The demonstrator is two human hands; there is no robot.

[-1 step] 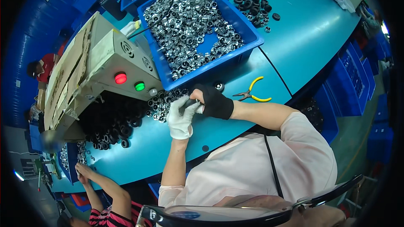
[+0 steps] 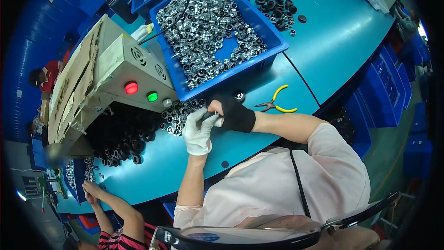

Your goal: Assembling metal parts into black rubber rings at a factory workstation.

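In front of my chest my two hands meet over the table, fingers closed together. My left hand (image 2: pixel 197 133) wears a white glove and pinches a small dark part (image 2: pixel 202 118), mostly hidden by the fingers. My right hand (image 2: pixel 235 115) wears a black glove with bare fingertips, which press at the same part from the right. Just beyond the hands lies a loose pile of shiny silver wheel-like pieces (image 2: pixel 176 118). One silver-and-black wheel (image 2: pixel 239 96) sits apart beside my right hand. Pliers with yellow handles (image 2: pixel 276 101) lie to the right, touched by neither hand.
A large blue bin (image 2: pixel 185 93) of silver pieces stands ahead. To the left is a beige machine (image 2: pixel 138 71) with red and green lights, black rings (image 2: pixel 125 146) heaped under it. More black rings (image 2: pixel 275 7) lie at the far right. A co-worker's hands (image 2: pixel 91 189) are at lower left.
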